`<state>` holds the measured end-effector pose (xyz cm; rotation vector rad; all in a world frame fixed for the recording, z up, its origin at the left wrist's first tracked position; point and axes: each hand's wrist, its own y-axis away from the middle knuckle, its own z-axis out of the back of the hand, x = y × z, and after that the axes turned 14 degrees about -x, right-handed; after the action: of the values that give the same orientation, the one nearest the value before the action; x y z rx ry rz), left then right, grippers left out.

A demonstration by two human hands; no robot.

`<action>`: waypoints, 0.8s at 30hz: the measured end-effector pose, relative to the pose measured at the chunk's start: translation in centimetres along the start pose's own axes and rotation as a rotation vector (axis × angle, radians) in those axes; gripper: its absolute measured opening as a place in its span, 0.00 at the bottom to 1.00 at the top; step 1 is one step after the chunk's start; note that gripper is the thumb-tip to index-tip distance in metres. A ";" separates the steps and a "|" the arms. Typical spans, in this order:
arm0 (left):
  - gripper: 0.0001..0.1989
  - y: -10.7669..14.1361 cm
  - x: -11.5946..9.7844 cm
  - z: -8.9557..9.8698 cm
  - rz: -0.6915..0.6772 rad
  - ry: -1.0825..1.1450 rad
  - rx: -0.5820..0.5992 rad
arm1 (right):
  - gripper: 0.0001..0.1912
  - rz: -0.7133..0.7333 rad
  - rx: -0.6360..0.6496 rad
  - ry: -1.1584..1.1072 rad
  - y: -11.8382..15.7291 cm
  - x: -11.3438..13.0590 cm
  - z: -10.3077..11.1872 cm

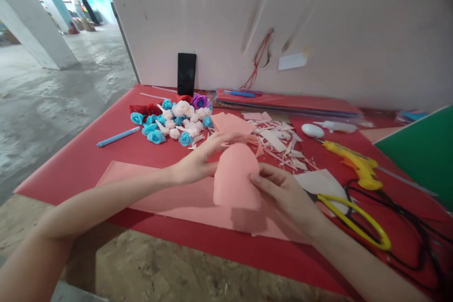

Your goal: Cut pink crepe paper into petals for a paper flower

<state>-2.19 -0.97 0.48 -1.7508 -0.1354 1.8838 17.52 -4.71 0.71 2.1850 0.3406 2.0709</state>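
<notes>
An upright piece of pink paper (236, 177), rounded at its top, is in front of me over the table. My right hand (279, 188) pinches its right edge, thumb on the near face. Around its upper left side curves my left hand (201, 155); the thumb tip goes out of sight behind the paper, and the long fingers reach over past its top. A small curled pink scrap (260, 147) shows by those fingertips. Beneath both hands lies a large pink sheet (170, 196). Yellow-handled scissors (368, 219) rest beside my right wrist, blades partly hidden.
Paper roses (155, 137) in several colours cluster at the left, near a blue pen (118, 137). Paper offcuts (283, 141) lie mid-table. A yellow glue gun (354, 163) with a black cord is at the right. A phone (186, 74) leans against the back panel.
</notes>
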 end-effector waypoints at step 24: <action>0.14 0.0 -0.8 1.4 0.184 -0.640 0.135 | 0.06 0.522 -0.054 0.763 -5.7 4.6 -0.1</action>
<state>-3.57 -0.92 1.37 -1.0496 -0.0817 2.4678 17.15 1.90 3.85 1.4559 -0.2707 3.0960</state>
